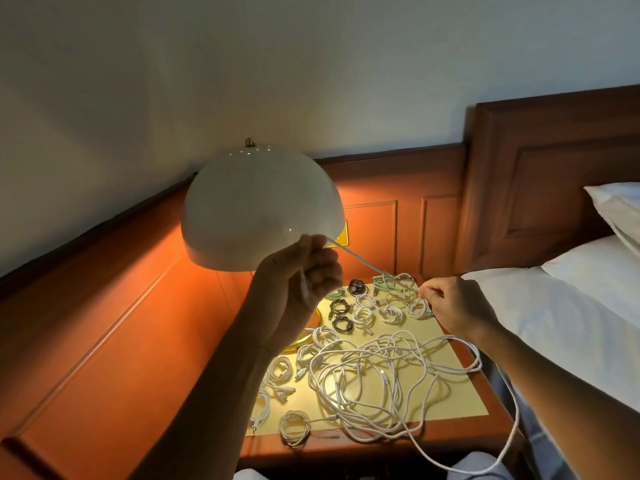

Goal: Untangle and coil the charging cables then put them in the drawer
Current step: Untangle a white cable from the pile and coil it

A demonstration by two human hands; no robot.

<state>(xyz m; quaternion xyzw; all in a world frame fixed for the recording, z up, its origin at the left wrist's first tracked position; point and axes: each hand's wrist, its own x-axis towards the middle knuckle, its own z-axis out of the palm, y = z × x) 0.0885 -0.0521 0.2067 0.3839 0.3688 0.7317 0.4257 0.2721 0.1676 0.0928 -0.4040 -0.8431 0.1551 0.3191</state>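
Observation:
My left hand [301,278] is raised in front of the lamp and grips a white cable [360,259] that runs taut down to a knot of green and white cables [394,284] at the back of the nightstand. My right hand [457,306] pinches a cable at the right of that knot. A big loose tangle of white cables [374,379] covers the front of the nightstand top [460,400]. Several small coiled cables, white [391,311] and black [341,308], lie behind it. One white cable [509,441] hangs off the front edge. No drawer is in view.
A lit lamp with a white dome shade [256,209] stands at the back left of the nightstand. Wooden wall panelling [121,323] runs along the left and back. A bed with white pillows [571,306] and a wooden headboard [554,174] lies to the right.

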